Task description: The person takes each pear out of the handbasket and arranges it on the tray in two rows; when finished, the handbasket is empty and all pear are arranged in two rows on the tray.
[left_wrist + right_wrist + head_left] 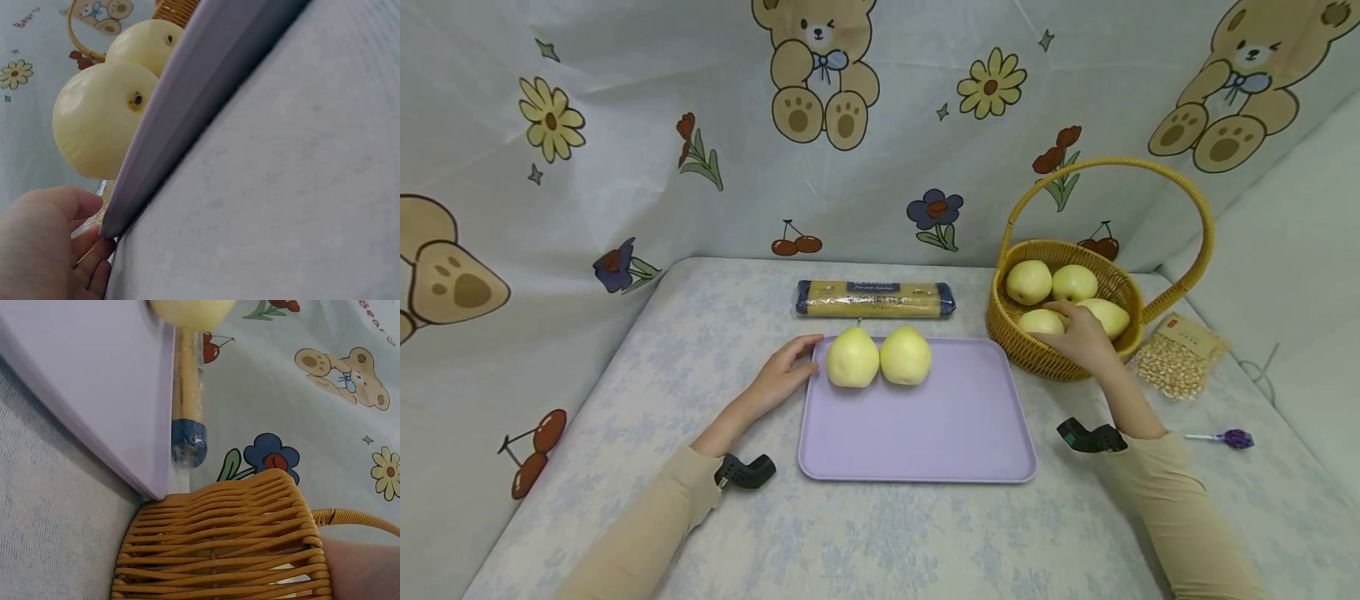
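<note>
A lilac rectangular tray [925, 433] is lying nearest the person, with a purple lollipop [1237, 439] lying well to its right. The left hand [778, 375] is holding the tray's left edge near the far corner, thumb and fingers straddling the rim. On the tray, 2 pale yellow pears, a left pear [853, 358] and a right pear [906, 356], are standing side by side at the far edge.

The right hand [1084, 337] is gripping the front-left pear [1039, 322] inside the wicker basket [1030, 354]; its underside is not showing. In judgement, this hold is calling for a soft, full grip at the fruit's widest part and a vertical path clearing rim and handle, the left hand steadying the tray.

The basket is containing 4 visible pears, including the gripped 1. Just beside it, a clear bag [1176, 362] is holding pale kernels. Behind the tray, a blue-ended packet [876, 300] is lying lengthwise, apparently containing dried pasta. Farthest back, a bear-printed backdrop [865, 183] is hanging.
</note>
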### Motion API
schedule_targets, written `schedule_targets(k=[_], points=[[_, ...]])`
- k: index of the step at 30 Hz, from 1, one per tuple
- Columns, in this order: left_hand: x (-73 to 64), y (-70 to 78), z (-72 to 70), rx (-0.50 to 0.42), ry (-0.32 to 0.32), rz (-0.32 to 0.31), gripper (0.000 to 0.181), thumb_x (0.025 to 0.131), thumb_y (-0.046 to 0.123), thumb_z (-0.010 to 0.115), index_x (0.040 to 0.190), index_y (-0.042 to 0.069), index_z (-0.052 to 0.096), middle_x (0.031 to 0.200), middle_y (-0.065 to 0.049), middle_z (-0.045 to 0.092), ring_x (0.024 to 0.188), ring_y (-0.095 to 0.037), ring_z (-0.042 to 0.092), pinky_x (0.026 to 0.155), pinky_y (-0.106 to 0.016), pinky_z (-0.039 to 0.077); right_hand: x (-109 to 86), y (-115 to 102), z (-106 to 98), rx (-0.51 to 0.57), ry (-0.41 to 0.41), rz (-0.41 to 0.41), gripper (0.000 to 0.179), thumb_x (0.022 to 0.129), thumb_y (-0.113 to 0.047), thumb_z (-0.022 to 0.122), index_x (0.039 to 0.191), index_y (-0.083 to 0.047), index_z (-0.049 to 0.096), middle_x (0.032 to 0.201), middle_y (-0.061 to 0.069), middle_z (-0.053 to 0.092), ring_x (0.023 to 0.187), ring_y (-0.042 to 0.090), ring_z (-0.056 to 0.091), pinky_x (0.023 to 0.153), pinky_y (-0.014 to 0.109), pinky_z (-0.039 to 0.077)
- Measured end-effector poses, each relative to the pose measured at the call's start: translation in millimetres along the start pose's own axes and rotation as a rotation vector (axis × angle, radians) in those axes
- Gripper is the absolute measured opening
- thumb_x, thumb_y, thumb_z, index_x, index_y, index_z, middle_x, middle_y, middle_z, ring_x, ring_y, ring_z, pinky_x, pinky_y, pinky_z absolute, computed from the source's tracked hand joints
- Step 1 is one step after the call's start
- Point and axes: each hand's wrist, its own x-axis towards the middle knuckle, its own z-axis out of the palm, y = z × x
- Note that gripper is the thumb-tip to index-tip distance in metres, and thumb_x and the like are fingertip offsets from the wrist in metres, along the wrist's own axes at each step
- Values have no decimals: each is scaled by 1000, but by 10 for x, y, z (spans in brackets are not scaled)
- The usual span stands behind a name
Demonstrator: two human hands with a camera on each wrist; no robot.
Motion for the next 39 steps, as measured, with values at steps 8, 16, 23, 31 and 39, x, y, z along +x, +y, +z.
schedule_targets(k=[8, 16, 23, 31, 39], points=[[13, -57, 9, 5, -3, -4, 48, 95, 1, 50, 140, -8, 38, 146, -26, 39, 137, -41, 36, 116, -52, 29, 8, 22, 38, 16, 149, 12, 68, 77, -15, 78, 126, 19, 45, 124, 42, 45, 117, 53, 40, 94, 63, 39], [117, -364, 56, 17, 18, 12, 47, 95, 7, 54, 141, 2, 42, 147, -19, 42, 137, -35, 38, 116, -49, 31, 30, 45, 2, -2, -22, -49, 62, 87, -14, 66, 136, 14, 39, 137, 36, 41, 124, 52, 41, 101, 63, 37], [141, -355, 65, 16, 8, 25, 47, 94, 7, 55, 139, 2, 44, 146, -18, 44, 137, -34, 39, 116, -48, 31, 108, 119, -28, 67, -175, -47, 66, 89, -12, 64, 139, 15, 30, 142, 36, 34, 131, 52, 32, 107, 64, 30], [44, -52, 48, -3, 1, 7, 47, 94, 1, 52, 138, -7, 41, 145, -25, 42, 136, -40, 37, 116, -51, 29, 137, 99, -30, 94, -80, 39, 70, 85, -19, 70, 140, 7, 36, 144, 33, 37, 130, 50, 37, 105, 63, 35], [5, 29, 0, 10, 2, -22, 47, 94, 2, 52, 139, -7, 41, 146, -24, 41, 137, -39, 37, 117, -50, 29, 51, -234, -137, 206, 140, 36, 78, 80, -26, 76, 144, -3, 37, 145, 26, 38, 118, 39, 45, 82, 40, 48]])
